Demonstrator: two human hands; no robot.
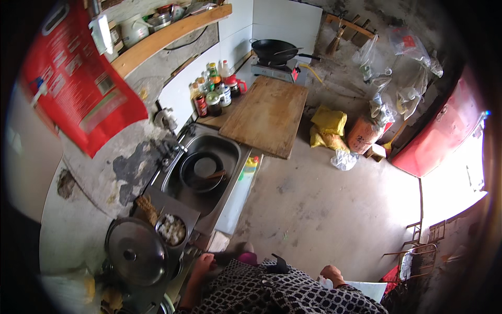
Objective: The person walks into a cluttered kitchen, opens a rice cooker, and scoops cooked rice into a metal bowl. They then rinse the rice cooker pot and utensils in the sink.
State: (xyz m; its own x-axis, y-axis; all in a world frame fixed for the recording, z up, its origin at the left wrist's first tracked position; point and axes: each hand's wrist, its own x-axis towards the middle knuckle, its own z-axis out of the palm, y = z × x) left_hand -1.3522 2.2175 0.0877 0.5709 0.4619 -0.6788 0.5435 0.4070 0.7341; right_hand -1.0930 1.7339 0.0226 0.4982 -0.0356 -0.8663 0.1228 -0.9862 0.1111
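My left hand (204, 263) is low in the view, beside the counter edge, its fingers curled and nothing visible in them. Close to it stand a metal bowl (172, 229) of white and brownish food pieces and a round metal lid (137, 251) with a dark knob. On the other side of my patterned garment (259, 288), my right hand (332, 272) is closed around a whitish crumpled thing (324, 282), mostly hidden by the fingers. Ahead, a steel sink (231, 151) contains a dark round pan (186, 184) with a brown-handled tool in it.
A wooden board (266, 114) lies past the sink, overhanging the counter. Bottles and jars (213, 100) stand beside it. Behind is a wok (274, 49) on a gas stove (274, 70). Yellow bags (329, 121) lie by the wall. A red packet (86, 86) hangs at left.
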